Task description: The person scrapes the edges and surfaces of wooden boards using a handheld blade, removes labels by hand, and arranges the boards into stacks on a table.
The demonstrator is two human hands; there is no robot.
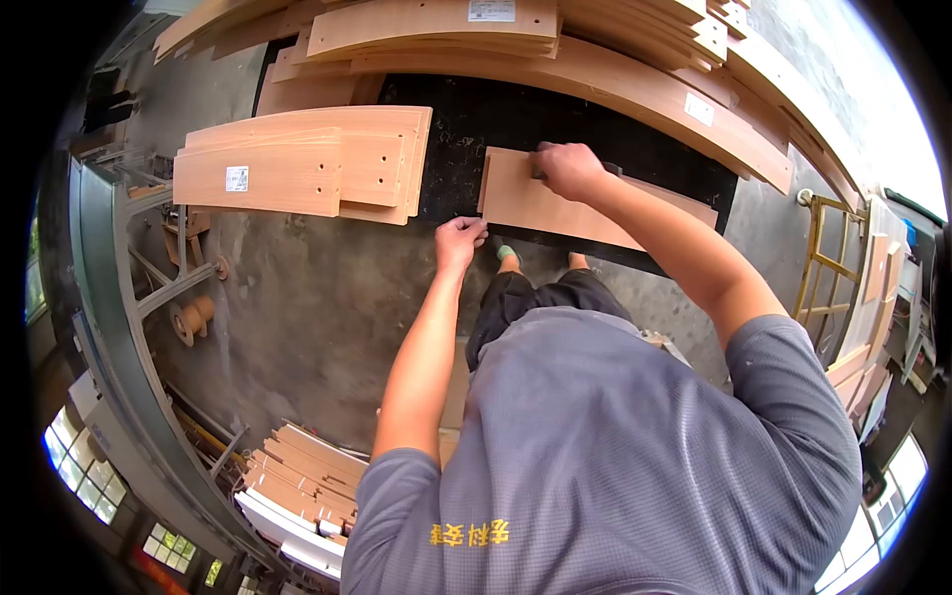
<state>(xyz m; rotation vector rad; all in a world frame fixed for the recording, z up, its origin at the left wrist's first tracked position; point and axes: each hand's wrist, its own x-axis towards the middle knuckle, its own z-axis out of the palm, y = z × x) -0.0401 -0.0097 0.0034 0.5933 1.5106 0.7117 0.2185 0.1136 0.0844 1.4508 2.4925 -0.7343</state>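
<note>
A light wood board [565,205] lies on the black tabletop [461,134] in front of me. My right hand [569,171] is closed round a small dark object [612,169] over the board's upper left part; most of that object is hidden by the fingers. At the board's lower left corner is my left hand [461,241], its fingers drawn together near the edge. Whether it grips anything is too small to make out. To the left, a stack of wood boards [288,169] with drilled holes and a white label overhangs the table edge.
Long stacked boards [615,84] run along the far side of the table. A yellow metal frame [828,258] stands at the right. At the left are a metal rack [164,288] and a spool [193,319]. More panels [302,486] are piled at the lower left.
</note>
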